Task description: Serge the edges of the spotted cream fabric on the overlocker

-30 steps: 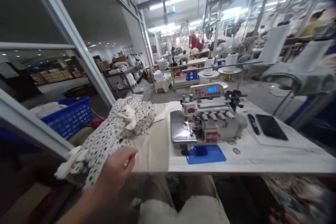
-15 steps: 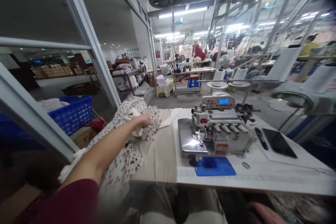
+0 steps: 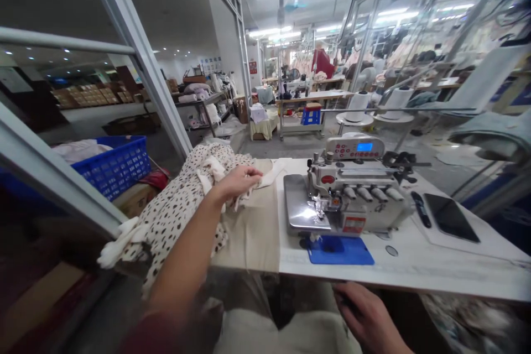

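Observation:
My left hand (image 3: 239, 181) reaches over a pile of cream fabric with black spots (image 3: 178, 199). Its fingers are stretched out, their tips beside a white fabric strip (image 3: 274, 171); no firm grip shows. Below the table's front edge is my right hand (image 3: 365, 312), fingers loosely bent, a dark gap between thumb and forefinger, and nothing plainly held. An overlock sewing machine (image 3: 352, 191) stands on the white table (image 3: 332, 277), right of the fabric. Beige cloth (image 3: 255, 227) covers the tabletop between the spotted pile and the machine.
A phone (image 3: 452, 217) and a dark slim tool (image 3: 421, 209) lie right of the machine. On the left are a blue plastic basket (image 3: 118, 168) and a metal frame post (image 3: 141, 61). Thread cones (image 3: 357, 108) stand behind the machine. More fabric (image 3: 468, 323) sits under the table.
My left hand has moved slightly right and its closed fingers have stretched out toward the white strip. My right hand has risen to just below the table edge. The view has tilted down slightly.

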Demonstrator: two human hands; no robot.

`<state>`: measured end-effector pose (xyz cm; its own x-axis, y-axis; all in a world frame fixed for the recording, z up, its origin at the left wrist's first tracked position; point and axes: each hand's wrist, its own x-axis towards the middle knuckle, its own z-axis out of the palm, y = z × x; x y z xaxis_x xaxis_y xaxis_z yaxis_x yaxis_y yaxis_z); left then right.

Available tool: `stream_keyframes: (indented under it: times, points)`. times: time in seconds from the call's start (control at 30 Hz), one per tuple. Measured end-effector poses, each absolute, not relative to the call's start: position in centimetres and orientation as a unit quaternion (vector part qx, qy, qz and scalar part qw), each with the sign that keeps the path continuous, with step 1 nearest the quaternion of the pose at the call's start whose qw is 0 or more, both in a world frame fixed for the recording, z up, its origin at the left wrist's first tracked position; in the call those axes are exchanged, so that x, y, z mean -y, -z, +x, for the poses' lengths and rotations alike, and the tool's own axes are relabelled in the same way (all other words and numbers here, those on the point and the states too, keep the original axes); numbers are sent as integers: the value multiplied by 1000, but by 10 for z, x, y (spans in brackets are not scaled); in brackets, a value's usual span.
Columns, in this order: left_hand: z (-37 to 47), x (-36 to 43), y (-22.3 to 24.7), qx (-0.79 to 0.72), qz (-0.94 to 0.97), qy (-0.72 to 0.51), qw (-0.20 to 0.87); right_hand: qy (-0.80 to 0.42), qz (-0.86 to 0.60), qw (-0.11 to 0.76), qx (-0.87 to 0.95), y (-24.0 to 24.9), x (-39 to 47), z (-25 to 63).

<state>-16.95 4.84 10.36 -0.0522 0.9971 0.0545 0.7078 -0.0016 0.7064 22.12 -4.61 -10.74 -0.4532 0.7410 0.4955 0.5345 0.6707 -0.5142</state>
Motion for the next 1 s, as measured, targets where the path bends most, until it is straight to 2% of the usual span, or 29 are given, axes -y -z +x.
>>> stream_keyframes:
  times: [0.17,0.23,0.33,0.47,0.57,0.73,0.9,1.0]
  points:
    - [-158,-8,-77,-562,622,-358,411,-190,-333,357,852,97,43,198]
    - [-162,-1,-55,-606,634,-307,369,-190,-336,368,846,94,43,190]
    - [-168,8,-20,-690,661,-197,222,-189,-333,350,855,89,41,175]
    - [-175,37,3,-721,657,-177,130,-140,-318,254,903,78,37,146]
    - [-187,70,-11,-722,670,-157,79,-116,-263,190,939,69,33,122]
    - [-234,99,-66,-754,647,-112,4,-88,-208,144,964,60,25,91]
    - [-310,78,-105,-839,537,-62,-60,-31,-268,109,957,61,10,87]
    - [-351,55,-108,-866,494,-54,-54,10,-313,130,941,72,5,93]
